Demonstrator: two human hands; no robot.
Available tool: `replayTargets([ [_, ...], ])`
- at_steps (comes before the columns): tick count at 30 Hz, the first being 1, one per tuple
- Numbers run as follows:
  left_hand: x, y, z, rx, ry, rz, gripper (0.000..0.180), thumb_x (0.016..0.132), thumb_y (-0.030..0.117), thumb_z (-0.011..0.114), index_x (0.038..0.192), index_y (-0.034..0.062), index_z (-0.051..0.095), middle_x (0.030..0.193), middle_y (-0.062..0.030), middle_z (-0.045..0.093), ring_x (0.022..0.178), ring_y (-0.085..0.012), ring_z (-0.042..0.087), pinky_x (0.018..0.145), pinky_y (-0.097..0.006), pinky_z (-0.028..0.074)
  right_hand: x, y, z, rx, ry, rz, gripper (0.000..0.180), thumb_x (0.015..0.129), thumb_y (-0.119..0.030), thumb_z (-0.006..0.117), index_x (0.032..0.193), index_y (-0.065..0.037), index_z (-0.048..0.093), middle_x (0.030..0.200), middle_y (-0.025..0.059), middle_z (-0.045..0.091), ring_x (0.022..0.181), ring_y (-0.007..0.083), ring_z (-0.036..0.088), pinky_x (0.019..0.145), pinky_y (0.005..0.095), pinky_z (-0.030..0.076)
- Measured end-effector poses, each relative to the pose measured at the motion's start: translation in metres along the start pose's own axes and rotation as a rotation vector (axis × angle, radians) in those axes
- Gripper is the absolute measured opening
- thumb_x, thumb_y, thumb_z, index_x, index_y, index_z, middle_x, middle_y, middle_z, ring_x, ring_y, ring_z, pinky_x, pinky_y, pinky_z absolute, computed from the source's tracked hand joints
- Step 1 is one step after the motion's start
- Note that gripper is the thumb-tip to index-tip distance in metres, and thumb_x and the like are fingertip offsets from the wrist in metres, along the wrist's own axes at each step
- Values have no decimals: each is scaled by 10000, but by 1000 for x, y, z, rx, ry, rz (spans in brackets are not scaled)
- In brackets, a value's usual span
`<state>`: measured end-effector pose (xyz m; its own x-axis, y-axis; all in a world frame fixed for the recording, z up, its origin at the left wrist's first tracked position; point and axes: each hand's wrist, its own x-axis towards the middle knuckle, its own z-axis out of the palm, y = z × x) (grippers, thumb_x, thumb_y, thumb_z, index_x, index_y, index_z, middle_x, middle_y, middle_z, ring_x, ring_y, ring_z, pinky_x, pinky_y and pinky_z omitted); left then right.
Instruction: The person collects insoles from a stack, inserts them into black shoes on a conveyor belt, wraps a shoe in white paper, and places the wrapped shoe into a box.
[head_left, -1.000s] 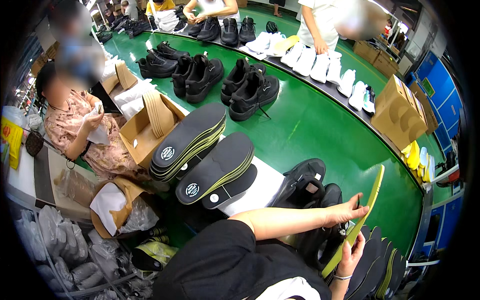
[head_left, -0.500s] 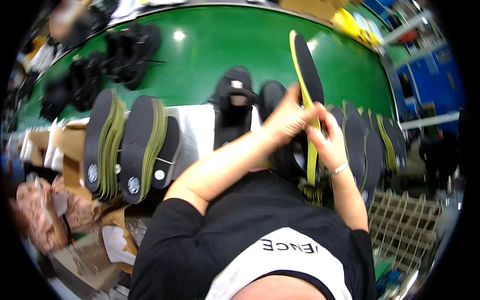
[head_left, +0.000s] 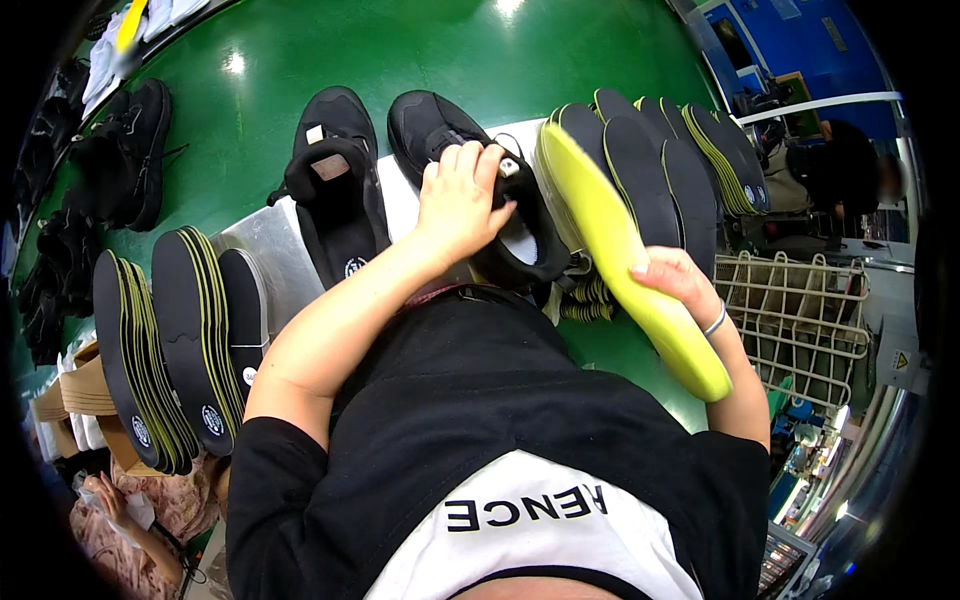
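Right hand [head_left: 676, 276] grasping a yellow-green insole [head_left: 608, 215], tilted, just right of a black shoe [head_left: 435, 122]; left hand [head_left: 458, 205] bent, touching that black shoe by its opening, whether gripping cannot tell. Second shoe [head_left: 371, 210], also black, just left of the black shoe; dark insoles [head_left: 640, 180] stacked right of it, more stacks [head_left: 186, 325] farther left. Green tabletop [head_left: 300, 50] beyond it.
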<state>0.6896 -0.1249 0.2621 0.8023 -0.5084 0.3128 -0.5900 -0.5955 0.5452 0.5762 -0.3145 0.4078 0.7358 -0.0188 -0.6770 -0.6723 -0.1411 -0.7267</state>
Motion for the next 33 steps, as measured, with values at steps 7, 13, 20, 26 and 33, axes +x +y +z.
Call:
replayTargets([
  [7,34,-39,0,-676,-80,-516,467,729,235,539,1080,-57,444,927,-151,568,864,-178,539,770,-268,402,13,-7,3,-142,-149,270,203,721,-209,582,646,-22,602,535,2,525,480,47,467,457,184,354],
  [13,40,-50,-11,-858,-400,-638,365,657,93,473,1015,24,480,819,-41,517,768,-126,449,693,-210,345,77,-9,31,-765,-154,4,333,661,-306,558,694,23,604,625,164,563,610,241,542,608,320,413],
  [20,38,-60,2,-923,-320,-631,347,700,116,486,1033,20,470,847,-30,512,781,-107,446,686,-212,343,133,19,80,-1576,264,-351,281,676,-338,523,735,-77,609,789,124,531,770,268,538,692,403,393],
  [26,35,-63,13,-871,-297,-643,297,761,221,523,977,23,479,767,-13,504,702,-84,447,607,-219,350,91,4,75,-1578,165,-130,501,614,-393,605,951,-40,491,973,139,467,943,278,466,791,441,345],
  [33,35,-61,15,-817,-215,-602,284,749,213,519,945,12,481,731,-14,490,679,-88,442,589,-225,355,49,11,41,-1455,146,-165,341,633,-381,569,741,-60,529,728,127,511,638,280,547,597,384,438],
])
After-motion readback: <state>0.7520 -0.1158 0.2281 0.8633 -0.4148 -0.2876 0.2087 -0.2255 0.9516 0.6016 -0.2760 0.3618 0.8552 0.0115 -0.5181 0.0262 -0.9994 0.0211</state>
